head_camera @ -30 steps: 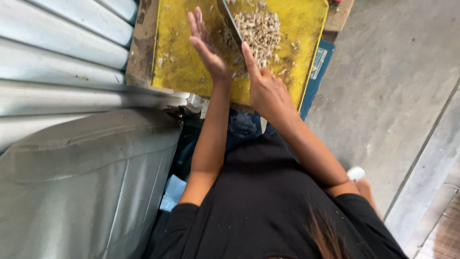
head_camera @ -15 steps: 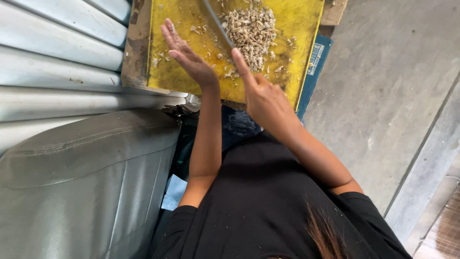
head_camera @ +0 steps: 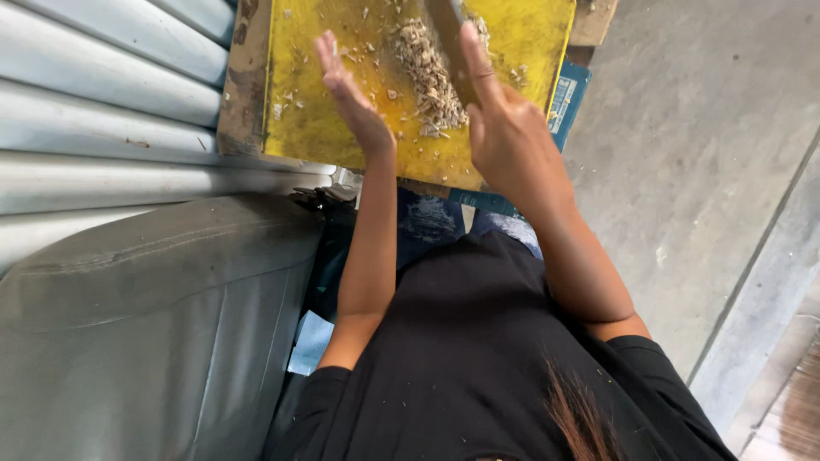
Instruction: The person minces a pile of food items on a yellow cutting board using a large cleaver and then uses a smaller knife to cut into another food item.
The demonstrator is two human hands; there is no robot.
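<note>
1. Forearms reach out from the black-shirted body toward a yellow cutting board point(head_camera: 325, 128) that rests on a wooden block point(head_camera: 242, 85); a grey padded seat point(head_camera: 145, 324) lies to the person's left, ribbed metal sheeting point(head_camera: 102, 94) beyond it, and concrete floor point(head_camera: 700, 154) to the right.

2. Left hand point(head_camera: 350, 94) stands on edge over the board, fingers straight and pressed together, holding nothing; as I judge it, it serves best as a flat scraper, the little-finger side kept low on the board so that stray bits are swept inward rather than jumped over.

3. Right hand point(head_camera: 504, 128) is wrapped about the handle of a knife point(head_camera: 446, 38), index finger stretched along it; how tightly the other fingers close I cannot tell, for the back of the hand hides them; the blade stands just beside the heap, on its right.

4. Chopped pale bits point(head_camera: 427, 77) lie in a narrow ridge on the middle of the board, between the two hands, with loose crumbs scattered to the left and the far right corner.

5. Good practice here, in my judgement: keep blade and palm roughly parallel; close them on the ridge slowly; hold the left fingertips clear of the edge; gather the outlying crumbs first, since the board's near edge is close and bits could spill onto the lap.
</note>
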